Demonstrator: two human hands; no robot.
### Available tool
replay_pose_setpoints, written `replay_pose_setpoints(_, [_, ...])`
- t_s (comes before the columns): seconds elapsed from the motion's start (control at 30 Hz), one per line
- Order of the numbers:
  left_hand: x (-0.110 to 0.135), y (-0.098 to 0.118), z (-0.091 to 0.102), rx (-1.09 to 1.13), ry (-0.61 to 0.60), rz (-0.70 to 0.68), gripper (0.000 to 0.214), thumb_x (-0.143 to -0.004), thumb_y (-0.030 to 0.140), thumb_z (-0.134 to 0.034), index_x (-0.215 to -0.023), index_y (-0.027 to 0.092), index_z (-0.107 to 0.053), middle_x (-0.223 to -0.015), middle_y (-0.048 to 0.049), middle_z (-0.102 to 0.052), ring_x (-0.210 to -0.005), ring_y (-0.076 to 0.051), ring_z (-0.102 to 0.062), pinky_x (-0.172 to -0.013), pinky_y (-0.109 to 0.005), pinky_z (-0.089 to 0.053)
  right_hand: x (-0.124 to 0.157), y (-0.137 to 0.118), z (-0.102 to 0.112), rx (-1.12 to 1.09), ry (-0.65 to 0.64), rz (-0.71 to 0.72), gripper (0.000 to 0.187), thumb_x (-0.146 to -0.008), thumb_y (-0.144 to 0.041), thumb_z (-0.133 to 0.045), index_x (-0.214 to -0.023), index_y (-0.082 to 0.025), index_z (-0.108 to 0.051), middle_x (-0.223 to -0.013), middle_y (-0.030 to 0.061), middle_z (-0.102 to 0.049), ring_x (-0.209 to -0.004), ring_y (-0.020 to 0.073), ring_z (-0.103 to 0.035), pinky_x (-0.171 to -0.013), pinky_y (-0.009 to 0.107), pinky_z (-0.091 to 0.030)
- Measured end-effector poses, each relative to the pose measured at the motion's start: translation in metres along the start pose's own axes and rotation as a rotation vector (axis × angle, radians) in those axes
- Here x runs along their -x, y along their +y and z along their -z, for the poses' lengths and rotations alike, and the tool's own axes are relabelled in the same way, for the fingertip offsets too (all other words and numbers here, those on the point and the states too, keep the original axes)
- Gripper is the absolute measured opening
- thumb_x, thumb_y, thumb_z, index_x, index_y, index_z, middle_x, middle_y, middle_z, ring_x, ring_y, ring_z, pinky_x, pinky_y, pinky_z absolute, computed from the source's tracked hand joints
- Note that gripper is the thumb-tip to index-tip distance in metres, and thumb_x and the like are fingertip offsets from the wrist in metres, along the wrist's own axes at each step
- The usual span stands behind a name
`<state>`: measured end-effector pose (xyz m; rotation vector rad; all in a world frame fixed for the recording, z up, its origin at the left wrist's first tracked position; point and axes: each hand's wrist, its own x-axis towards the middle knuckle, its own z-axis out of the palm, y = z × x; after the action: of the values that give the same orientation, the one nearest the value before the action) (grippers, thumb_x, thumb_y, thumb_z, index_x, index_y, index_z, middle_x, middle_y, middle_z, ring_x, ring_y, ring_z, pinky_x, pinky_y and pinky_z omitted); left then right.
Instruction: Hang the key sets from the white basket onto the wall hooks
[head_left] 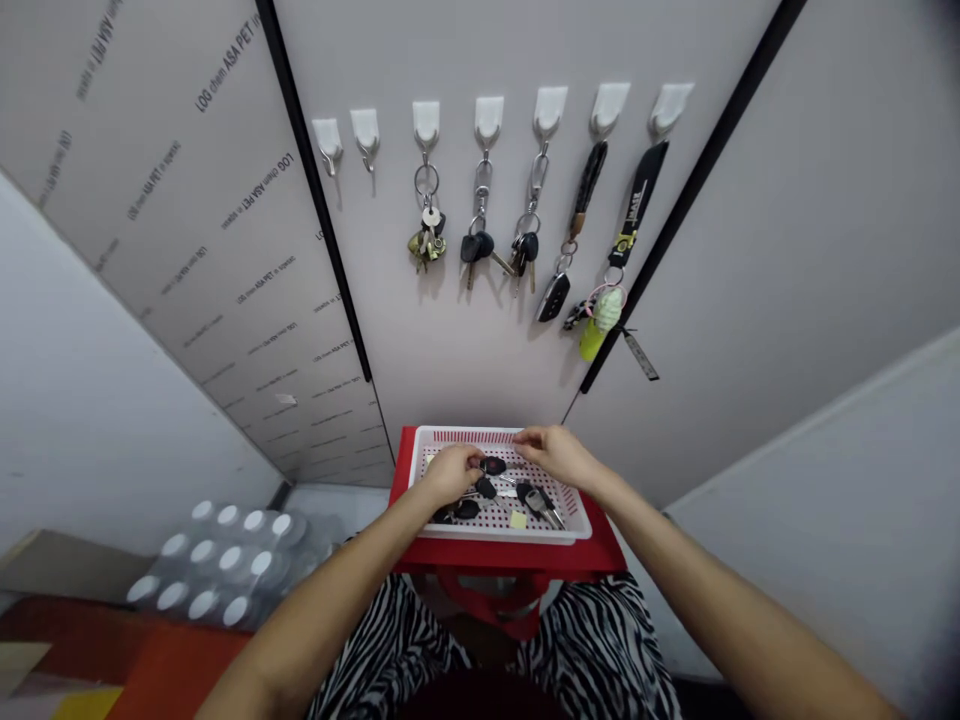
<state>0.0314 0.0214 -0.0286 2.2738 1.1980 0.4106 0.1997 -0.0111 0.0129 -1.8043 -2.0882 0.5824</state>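
A white plastic basket (499, 534) with slotted sides and a perforated bottom holds several keys. My left hand (454, 474) reaches in over its left half, thumb and fingers closed on a black-headed key (493, 466). Below those fingers lies another black-headed key (486, 488), and a dark key (466, 509) is partly under my left hand. My right hand (559, 457) is over the far right rim, fingers loosely bent and apart, with nothing visible in them. Nearer the right side rests a bunch of silver keys (541, 504). A small yellow paper (518, 520) lies beside it.
The basket stands on a red stool (600, 555) between my knees. On the wall ahead, white hooks (488, 118) carry several key bunches (427, 240); the two leftmost hooks (365, 128) are bare. Capped bottles (217, 565) stand at lower left.
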Motion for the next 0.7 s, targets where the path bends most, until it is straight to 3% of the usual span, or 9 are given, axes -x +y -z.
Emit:
replay_pose_setpoints(0.13, [0.000,-0.001,-0.002,-0.007,-0.017,-0.038,0.027,-0.058,0.015,-0.046,-0.084,0.017,-0.053,-0.074,-0.0012,-0.056,-0.067,-0.011,-0.048,-0.061,-0.021,-0.036,0.011,-0.005,0.002,0.270,-0.228,0.055,0.017,-0.052,-0.027,-0.052,-0.065,-0.017,-0.057,-0.061,0.0021,-0.057,-0.056,0.0119,-0.048,-0.047,0.019,-0.029])
replay_pose_setpoints(0.23, [0.000,-0.002,-0.003,0.004,-0.015,-0.038,0.029,-0.058,0.016,-0.046,-0.086,0.017,-0.052,-0.076,-0.0015,-0.055,-0.069,-0.011,-0.048,-0.062,-0.021,-0.036,0.014,-0.009,-0.011,0.332,-0.236,0.057,0.017,-0.050,-0.024,-0.053,-0.065,-0.017,-0.056,-0.062,0.0031,-0.057,-0.056,0.0125,-0.047,-0.045,0.019,-0.026])
replay_pose_setpoints(0.43, [0.000,-0.001,-0.002,0.071,-0.012,-0.030,0.026,-0.057,0.015,-0.046,-0.083,0.016,-0.054,-0.074,-0.0021,-0.056,-0.069,-0.012,-0.048,-0.065,-0.022,-0.037,0.009,-0.013,-0.018,-0.012,-0.231,0.076,0.007,-0.054,-0.012,-0.044,-0.054,-0.014,-0.051,-0.048,-0.0021,-0.049,-0.044,0.0060,-0.041,-0.042,0.016,-0.028])
replay_pose_setpoints(0.57, [0.001,0.006,-0.003,0.370,0.017,-0.011,0.025,-0.060,0.014,-0.044,-0.083,0.012,-0.053,-0.074,-0.0037,-0.056,-0.067,-0.010,-0.049,-0.064,-0.022,-0.038,0.001,-0.015,-0.013,-0.371,-0.123,-0.042,0.013,-0.061,-0.019,-0.038,-0.068,-0.015,-0.048,-0.047,-0.0046,-0.045,-0.038,0.0054,-0.041,-0.039,0.016,-0.031])
replay_pose_setpoints(0.63, [0.001,0.010,-0.004,0.551,0.004,-0.008,0.026,-0.061,0.014,-0.044,-0.085,0.010,-0.051,-0.075,-0.0049,-0.056,-0.067,-0.010,-0.050,-0.063,-0.021,-0.039,0.000,-0.015,-0.010,-0.404,-0.084,-0.044,0.016,-0.061,-0.020,-0.038,-0.072,-0.015,-0.048,-0.048,-0.0042,-0.047,-0.040,0.0059,-0.043,-0.041,0.017,-0.033])
replay_pose_setpoints(0.7, [0.002,0.011,-0.005,0.639,-0.042,-0.007,0.024,-0.059,0.013,-0.045,-0.082,0.009,-0.052,-0.074,-0.0047,-0.057,-0.066,-0.009,-0.050,-0.062,-0.020,-0.039,0.001,-0.014,-0.008,-0.284,-0.149,0.032,0.016,-0.058,-0.020,-0.043,-0.070,-0.015,-0.052,-0.052,-0.0031,-0.050,-0.045,0.0069,-0.044,-0.044,0.017,-0.033])
